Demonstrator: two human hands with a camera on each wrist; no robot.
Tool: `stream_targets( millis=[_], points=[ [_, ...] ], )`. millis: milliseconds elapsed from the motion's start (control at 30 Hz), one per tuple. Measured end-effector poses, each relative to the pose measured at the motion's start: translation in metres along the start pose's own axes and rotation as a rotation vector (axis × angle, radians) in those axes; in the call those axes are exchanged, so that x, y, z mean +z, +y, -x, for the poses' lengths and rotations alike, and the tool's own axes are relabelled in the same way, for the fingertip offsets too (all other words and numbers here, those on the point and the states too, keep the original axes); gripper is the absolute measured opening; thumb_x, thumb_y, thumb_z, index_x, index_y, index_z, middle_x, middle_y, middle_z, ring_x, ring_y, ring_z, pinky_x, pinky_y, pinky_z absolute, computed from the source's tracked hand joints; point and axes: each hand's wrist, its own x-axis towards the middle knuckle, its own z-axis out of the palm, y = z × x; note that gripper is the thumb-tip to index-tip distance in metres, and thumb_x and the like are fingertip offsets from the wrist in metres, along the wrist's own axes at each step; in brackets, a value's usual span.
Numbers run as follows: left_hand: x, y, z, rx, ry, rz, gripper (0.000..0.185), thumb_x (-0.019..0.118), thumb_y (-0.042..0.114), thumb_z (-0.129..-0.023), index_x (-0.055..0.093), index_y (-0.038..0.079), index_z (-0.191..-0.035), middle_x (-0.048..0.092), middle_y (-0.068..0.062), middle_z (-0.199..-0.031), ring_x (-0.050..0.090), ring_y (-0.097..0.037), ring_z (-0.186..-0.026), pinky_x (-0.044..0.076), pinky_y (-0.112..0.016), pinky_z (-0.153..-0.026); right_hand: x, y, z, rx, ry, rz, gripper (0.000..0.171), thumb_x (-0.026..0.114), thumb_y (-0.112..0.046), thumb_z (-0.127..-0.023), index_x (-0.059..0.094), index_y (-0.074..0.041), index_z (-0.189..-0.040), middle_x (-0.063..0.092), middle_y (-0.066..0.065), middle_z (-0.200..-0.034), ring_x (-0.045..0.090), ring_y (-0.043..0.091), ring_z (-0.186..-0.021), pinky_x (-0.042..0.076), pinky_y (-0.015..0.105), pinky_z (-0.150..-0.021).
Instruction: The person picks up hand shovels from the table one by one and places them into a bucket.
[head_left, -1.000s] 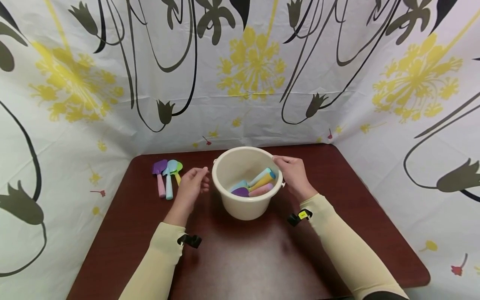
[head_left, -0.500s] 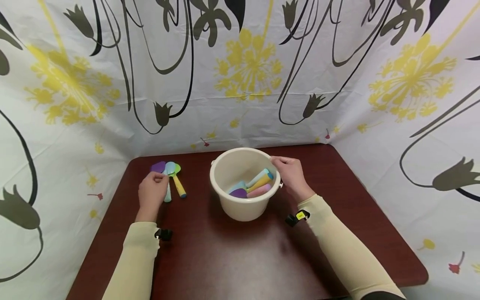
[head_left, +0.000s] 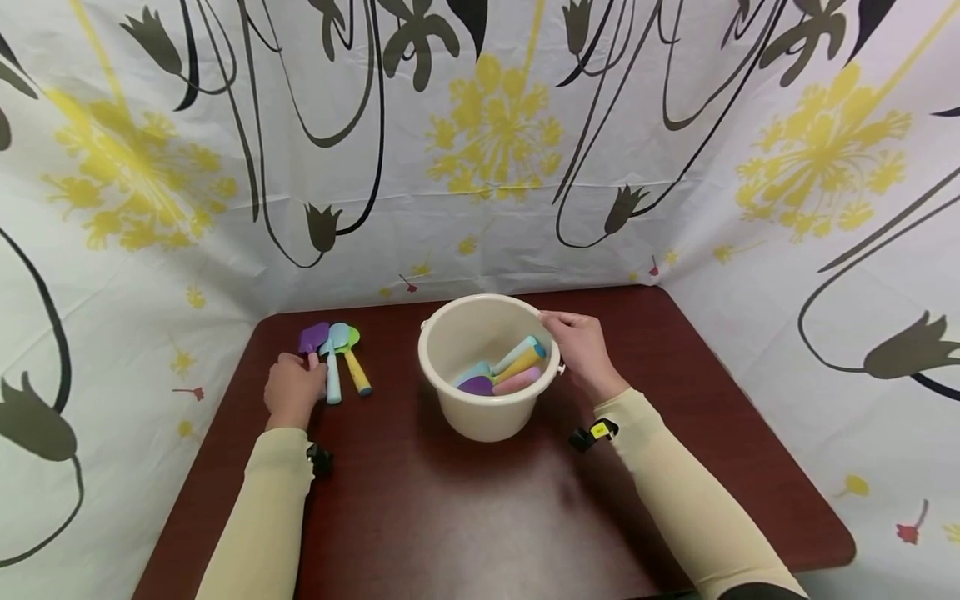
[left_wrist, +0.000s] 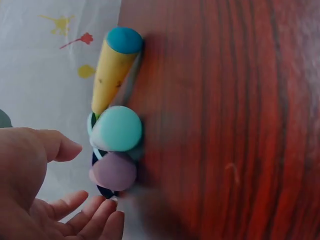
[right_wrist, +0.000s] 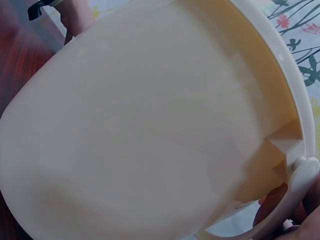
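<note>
Toy shovels [head_left: 334,354], three of them, lie side by side near the table's far-left corner, blades pointing at the curtain and handles toward the person: purple blade with a pink handle on the left, pale blue in the middle, green blade with a yellow handle on the right. Lined up like that, each handle can be picked off on its own. The left hand [head_left: 291,388] sits at the near end of the pink handle; in the left wrist view its fingers [left_wrist: 95,212] are loosely spread and relaxed beside the handle ends, thumb apart, not closed round anything, though the fingertips look about to touch the pink one.

Further right, at the middle of the brown table [head_left: 480,517], stands a cream bucket [head_left: 487,417] with more shovels [head_left: 502,372] of the same colours resting inside, handles leaning up against its wall. The right hand [head_left: 581,350] grips the bucket's right rim, fingers curled over the edge by the handle pivot, likely to keep the light bucket steady and upright
</note>
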Motion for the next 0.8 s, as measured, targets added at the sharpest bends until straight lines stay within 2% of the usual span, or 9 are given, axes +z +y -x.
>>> stream_targets(
  millis=[200,367,800],
  points=[
    [0.0012,-0.0078,-0.0031,-0.023,-0.047,-0.058,0.067,0.062,0.042,-0.104,0.053,-0.013,-0.141,0.063,-0.038,-0.131,0.064,-0.054,-0.115,0.052,-0.067,-0.1,0.0018,0.001,0.0004,-0.008,0.001,-0.013,0.038,0.077,-0.031,-0.106,0.081,-0.002,-0.13,0.078,0.021,-0.126,0.078,0.013,-0.096,0.064,0.026,-0.078],
    [0.0016,-0.0088,-0.0029,-0.027,-0.052,-0.076,0.064,0.063,0.042,-0.103,0.056,-0.011,-0.138,0.066,-0.036,-0.129,0.065,-0.052,-0.112,0.052,-0.066,-0.1,0.0012,0.001,-0.0001,-0.01,-0.003,-0.02,0.039,0.077,-0.032,-0.106,0.08,-0.002,-0.131,0.078,0.022,-0.128,0.078,0.016,-0.1,0.064,0.026,-0.079],
    [0.0044,-0.0113,-0.0027,-0.002,-0.059,-0.114,0.058,0.067,0.042,-0.102,0.061,-0.01,-0.126,0.069,-0.033,-0.119,0.067,-0.051,-0.104,0.054,-0.065,-0.09,0.0012,0.0018,-0.001,-0.006,-0.006,-0.019,0.038,0.076,-0.032,-0.107,0.08,-0.003,-0.132,0.077,0.021,-0.129,0.078,0.022,-0.107,0.064,0.027,-0.08]
  ],
)
